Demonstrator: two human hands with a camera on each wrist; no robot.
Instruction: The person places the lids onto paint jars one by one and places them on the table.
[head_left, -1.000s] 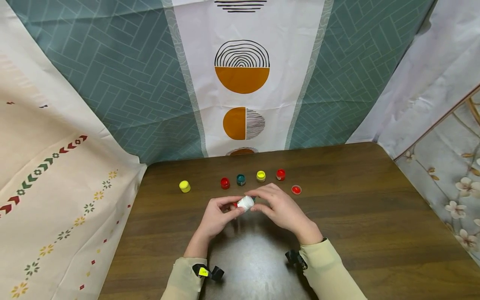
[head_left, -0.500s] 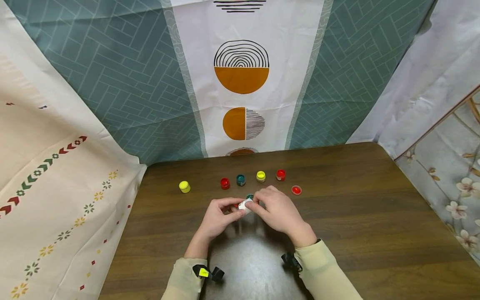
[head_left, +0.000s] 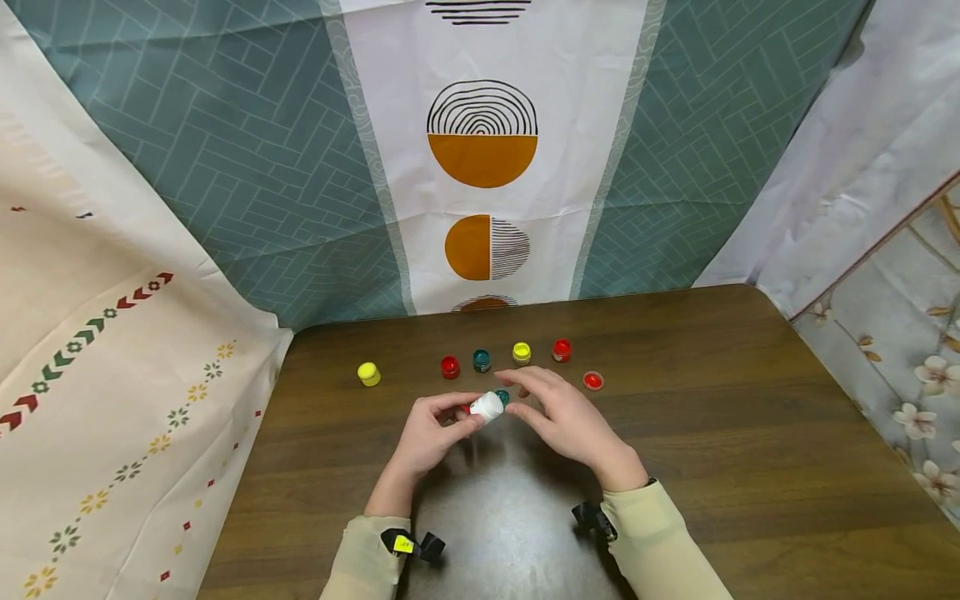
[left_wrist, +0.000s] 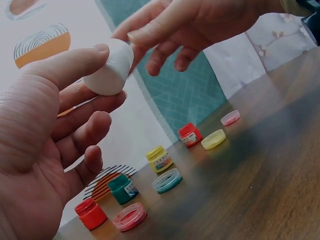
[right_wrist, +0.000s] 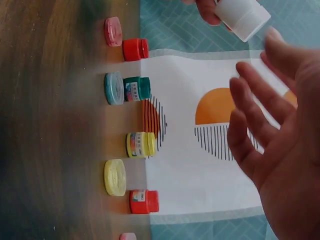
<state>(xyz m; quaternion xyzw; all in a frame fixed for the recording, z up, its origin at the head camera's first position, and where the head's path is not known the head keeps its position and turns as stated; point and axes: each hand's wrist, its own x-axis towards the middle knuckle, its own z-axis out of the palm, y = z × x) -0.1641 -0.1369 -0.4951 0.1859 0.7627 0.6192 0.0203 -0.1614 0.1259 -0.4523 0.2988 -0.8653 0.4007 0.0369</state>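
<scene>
In the head view, my left hand [head_left: 433,433] pinches a small white paint jar [head_left: 487,407] between thumb and fingers, tilted above the table. The right wrist view shows this jar [right_wrist: 243,19] with its ridged cap end toward my right hand [right_wrist: 280,115]. That hand's fingers are spread and loosely bent around nothing, with the thumb close beside the jar. From the left wrist, the white jar [left_wrist: 111,68] hides part of the right fingertips. Behind the hands stand lidless paint jars: red [head_left: 450,367], teal [head_left: 482,360], yellow [head_left: 521,353] and another red [head_left: 561,350].
Loose lids lie before the jars: a teal lid [left_wrist: 167,180], a red lid [left_wrist: 130,216], a yellow lid [left_wrist: 214,140] and a pinkish-red lid [left_wrist: 230,118]. A yellow jar [head_left: 369,374] stands apart at the left. A patterned cloth [head_left: 487,167] hangs behind the table [head_left: 750,400].
My right fingers were spread near the white jar, closed in at its end half a second ago, and now stand spread apart from it again. My left hand keeps holding the jar.
</scene>
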